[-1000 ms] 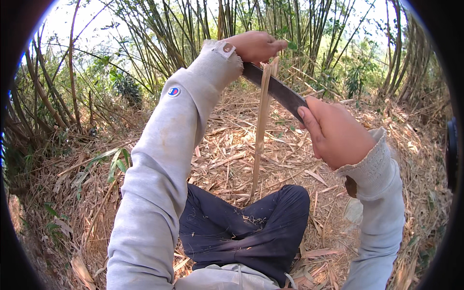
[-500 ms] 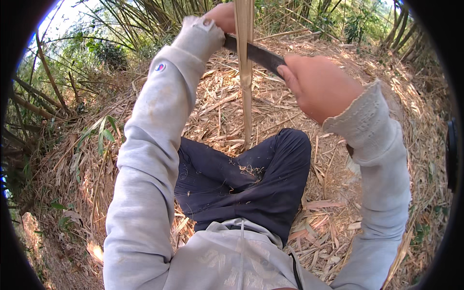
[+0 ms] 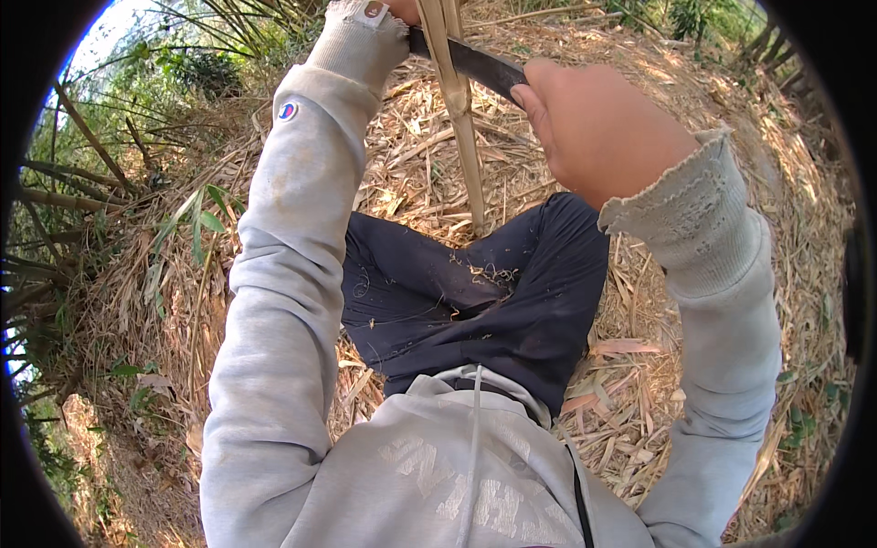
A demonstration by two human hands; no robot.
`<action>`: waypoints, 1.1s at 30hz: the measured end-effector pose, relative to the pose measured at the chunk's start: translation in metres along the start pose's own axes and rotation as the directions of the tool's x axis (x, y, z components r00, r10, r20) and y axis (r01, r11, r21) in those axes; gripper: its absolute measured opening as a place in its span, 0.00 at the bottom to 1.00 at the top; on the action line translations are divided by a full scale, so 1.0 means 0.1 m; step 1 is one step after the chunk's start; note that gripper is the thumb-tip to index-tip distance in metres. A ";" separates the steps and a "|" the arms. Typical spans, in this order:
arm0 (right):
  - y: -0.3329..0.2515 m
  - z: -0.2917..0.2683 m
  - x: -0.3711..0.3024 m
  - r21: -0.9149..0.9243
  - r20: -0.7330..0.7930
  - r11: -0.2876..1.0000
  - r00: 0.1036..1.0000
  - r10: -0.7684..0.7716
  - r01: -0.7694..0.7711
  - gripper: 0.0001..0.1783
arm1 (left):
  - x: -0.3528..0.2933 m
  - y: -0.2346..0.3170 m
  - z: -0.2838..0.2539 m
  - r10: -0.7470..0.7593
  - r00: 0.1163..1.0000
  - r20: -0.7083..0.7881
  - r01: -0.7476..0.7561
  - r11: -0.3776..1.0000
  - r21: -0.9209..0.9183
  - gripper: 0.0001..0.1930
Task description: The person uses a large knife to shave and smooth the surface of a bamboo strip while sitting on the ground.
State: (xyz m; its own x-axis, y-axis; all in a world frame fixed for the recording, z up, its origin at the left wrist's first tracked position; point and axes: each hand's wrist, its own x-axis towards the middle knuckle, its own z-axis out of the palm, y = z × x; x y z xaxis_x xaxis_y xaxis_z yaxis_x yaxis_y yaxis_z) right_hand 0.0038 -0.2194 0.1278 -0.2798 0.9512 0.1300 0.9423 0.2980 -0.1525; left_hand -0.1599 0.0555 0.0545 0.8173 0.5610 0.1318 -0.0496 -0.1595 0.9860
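A long pale split bamboo piece stands nearly upright in front of my crossed legs, its upper part leaning a little left and parted into two strips. My right hand is closed on the handle end of a dark-bladed knife. The blade slants up to the left and passes through the split, behind the nearer strip. At the top edge, my left hand is beside the bamboo, close to the blade's far end. Its fingers are hidden or out of the picture, so its grip does not show.
I sit cross-legged in dark trousers with small shavings on them. Dry leaves and bamboo litter cover the ground. Thin bamboo stems stand at the left, beside a green-leaved sprig.
Both hands and the knife have shifted slightly up in the picture as the view tilted. The bamboo's top now leans left, and the gap between its strips looks wider.
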 end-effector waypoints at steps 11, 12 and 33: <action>-0.08 -0.28 -0.02 0.010 -0.090 0.994 0.990 -0.106 0.107 0.18 | -0.26 0.85 0.35 0.354 0.893 -0.279 -0.112 0.774 0.624 0.13; -0.06 -0.34 -0.04 0.009 -0.079 0.993 0.990 -0.113 0.114 0.18 | -0.27 0.93 0.44 0.371 0.880 -0.297 -0.091 0.745 0.660 0.13; 0.05 0.48 0.10 0.098 -0.178 0.995 0.984 -0.012 0.029 0.13 | -0.42 0.22 0.26 0.086 0.987 -0.138 0.062 0.586 0.808 0.16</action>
State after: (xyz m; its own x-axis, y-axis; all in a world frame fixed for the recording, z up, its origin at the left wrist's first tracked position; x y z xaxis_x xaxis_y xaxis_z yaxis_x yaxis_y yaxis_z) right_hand -0.0026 -0.2048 0.0815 -0.2534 0.9183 0.3042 0.9112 0.3321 -0.2436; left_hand -0.1806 0.0071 0.0679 0.7233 0.6515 0.2289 0.4853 -0.7153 0.5027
